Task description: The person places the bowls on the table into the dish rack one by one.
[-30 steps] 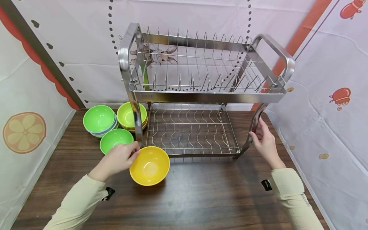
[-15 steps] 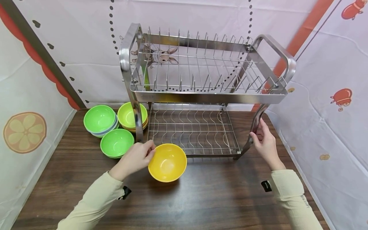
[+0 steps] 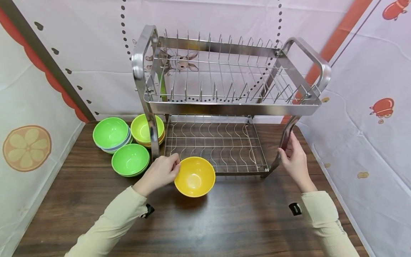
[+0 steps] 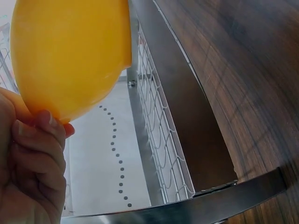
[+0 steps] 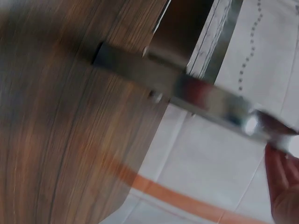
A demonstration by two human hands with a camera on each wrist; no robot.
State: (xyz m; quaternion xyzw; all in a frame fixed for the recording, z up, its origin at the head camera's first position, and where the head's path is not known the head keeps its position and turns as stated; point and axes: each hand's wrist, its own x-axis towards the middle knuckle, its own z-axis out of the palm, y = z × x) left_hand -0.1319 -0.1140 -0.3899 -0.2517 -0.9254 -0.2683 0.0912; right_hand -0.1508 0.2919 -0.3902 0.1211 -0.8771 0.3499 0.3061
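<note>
My left hand [image 3: 159, 175] pinches the left rim of a yellow bowl [image 3: 195, 178], held up in front of the rack's lower tier. In the left wrist view, the bowl's rounded outside [image 4: 70, 56] shows above curled fingers [image 4: 39, 154]. A two-tier metal dish rack [image 3: 234, 109] stands on the table behind the bowl. My right hand [image 3: 295, 160] grips the rack's front right leg [image 3: 284, 137], thumb in front and fingers behind. In the right wrist view that leg [image 5: 210, 100] runs down to the wood, with part of the hand [image 5: 285, 182] at the lower right.
Left of the rack stand a stack with a green bowl [image 3: 110, 132] on top, a stack topped by a yellow-green bowl [image 3: 141, 129], and a nearer green bowl [image 3: 130, 160]. Printed cloth [image 3: 221, 18] hangs behind and at both sides of the wooden table [image 3: 224, 221].
My left hand has carried the yellow bowl rightward and slightly away from me, from beside the rack's left leg to before its lower tier. The right hand has stayed on the leg.
</note>
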